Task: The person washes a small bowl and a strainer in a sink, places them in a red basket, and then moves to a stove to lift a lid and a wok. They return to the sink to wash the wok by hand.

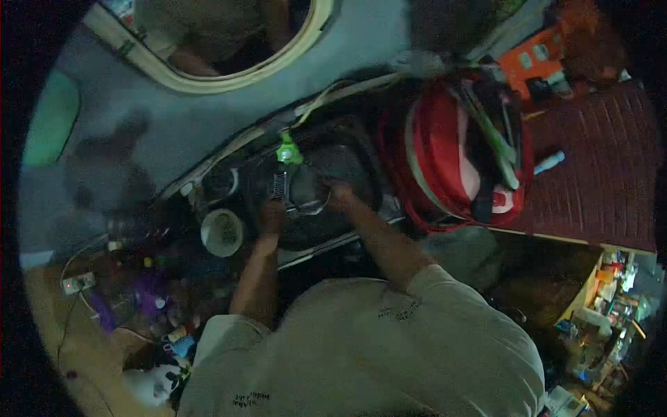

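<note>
Both my arms reach into a dark sink (347, 149). My left hand (272, 214) is at the left of the basin, beside a small pale ribbed piece (280, 185); its fingers are dark and blurred. My right hand (336, 196) is closed at the right edge of a roundish, clear or shiny vessel (306, 191), whose rim shows between my hands. Just above the vessel is a bright green tap fitting (289, 153). What my left fingers touch cannot be made out.
A red rack or bag (441, 146) stands right of the sink, with a maroon ribbed surface (590, 167) beyond. A pale round container (222, 233) sits at the left. An oval mirror frame (236, 82) is above. A white power strip (78, 283) lies far left.
</note>
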Demonstrator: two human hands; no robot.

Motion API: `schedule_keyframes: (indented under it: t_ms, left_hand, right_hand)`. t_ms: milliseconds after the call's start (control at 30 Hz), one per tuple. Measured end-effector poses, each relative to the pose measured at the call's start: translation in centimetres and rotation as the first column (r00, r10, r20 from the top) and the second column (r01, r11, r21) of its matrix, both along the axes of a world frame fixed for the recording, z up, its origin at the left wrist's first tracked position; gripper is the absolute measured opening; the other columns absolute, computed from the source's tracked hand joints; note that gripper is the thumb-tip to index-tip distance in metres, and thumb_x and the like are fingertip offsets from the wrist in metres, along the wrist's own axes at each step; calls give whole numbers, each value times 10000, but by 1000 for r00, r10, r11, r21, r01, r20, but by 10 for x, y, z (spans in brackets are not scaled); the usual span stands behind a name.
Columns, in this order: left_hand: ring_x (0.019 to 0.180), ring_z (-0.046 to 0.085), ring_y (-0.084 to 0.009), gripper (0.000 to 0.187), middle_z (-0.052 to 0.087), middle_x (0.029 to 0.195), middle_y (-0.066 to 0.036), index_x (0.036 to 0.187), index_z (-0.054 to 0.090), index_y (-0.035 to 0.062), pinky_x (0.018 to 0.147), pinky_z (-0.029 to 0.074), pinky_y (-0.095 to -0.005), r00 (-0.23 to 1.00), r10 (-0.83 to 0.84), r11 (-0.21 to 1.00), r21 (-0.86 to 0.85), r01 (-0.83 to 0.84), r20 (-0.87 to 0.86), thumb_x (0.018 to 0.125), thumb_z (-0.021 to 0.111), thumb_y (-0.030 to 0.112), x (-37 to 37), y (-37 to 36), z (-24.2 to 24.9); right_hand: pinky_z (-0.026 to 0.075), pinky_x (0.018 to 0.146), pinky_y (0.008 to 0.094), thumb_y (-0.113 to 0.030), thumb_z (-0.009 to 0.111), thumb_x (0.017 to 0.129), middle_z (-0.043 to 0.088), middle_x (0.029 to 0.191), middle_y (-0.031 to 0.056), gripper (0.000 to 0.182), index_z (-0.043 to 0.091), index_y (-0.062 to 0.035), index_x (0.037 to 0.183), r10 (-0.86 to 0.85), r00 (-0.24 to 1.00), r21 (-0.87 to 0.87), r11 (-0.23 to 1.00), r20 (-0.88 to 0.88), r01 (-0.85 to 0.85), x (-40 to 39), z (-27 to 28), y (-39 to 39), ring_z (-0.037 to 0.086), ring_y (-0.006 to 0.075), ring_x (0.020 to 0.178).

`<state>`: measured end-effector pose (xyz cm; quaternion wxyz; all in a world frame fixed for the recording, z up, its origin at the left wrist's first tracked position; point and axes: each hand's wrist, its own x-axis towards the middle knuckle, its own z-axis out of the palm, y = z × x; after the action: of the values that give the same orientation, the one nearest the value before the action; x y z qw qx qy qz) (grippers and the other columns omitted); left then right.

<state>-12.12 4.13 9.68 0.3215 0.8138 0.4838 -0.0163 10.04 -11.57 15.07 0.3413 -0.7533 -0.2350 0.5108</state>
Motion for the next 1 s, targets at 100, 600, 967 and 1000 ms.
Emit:
schedule_keyframes:
  t_ms: [100, 600, 967, 1000]
  left_hand:
    - [970, 616, -278, 332, 656, 1057, -123, 1165, 614, 61, 820, 491, -415, 998, -50, 997, 55, 52, -43, 958, 521, 304, -15, 1, -1]
    - [925, 616, -254, 348, 655, 1030, -107, 1156, 616, 58, 789, 494, -407, 946, -155, 946, -235, 225, 284, 962, 510, 326, 102, -14, 12]
    - [890, 613, -232, 369, 649, 1015, -97, 1157, 611, 54, 765, 497, -400, 917, -135, 846, -439, 304, 375, 965, 500, 350, 128, -33, 33]
    - [887, 613, -230, 371, 649, 1014, -96, 1157, 611, 54, 763, 497, -399, 920, -131, 839, -453, 302, 370, 966, 499, 352, 128, -36, 36]
  right_hand:
    - [507, 905, 501, -182, 538, 948, 565, 1275, 186, 450, 461, -49, 1370, 59, 964, 103, 991, 261, -88, -17, -13, 23, 593, 359, 1074]
    - [485, 847, 446, -161, 521, 960, 630, 1089, 196, 244, 588, -26, 1152, -460, 788, 452, 852, 408, 263, 3, 218, -69, 605, 336, 1041]
    - [502, 859, 438, -162, 616, 875, 646, 1016, 123, 329, 610, -64, 1189, -319, 260, 409, 770, 912, -489, 30, 313, -169, 626, 299, 973]
    - [502, 859, 438, -162, 616, 875, 646, 1016, 123, 329, 610, -64, 1189, -328, 249, 410, 778, 911, -476, 39, 316, -178, 626, 299, 973]
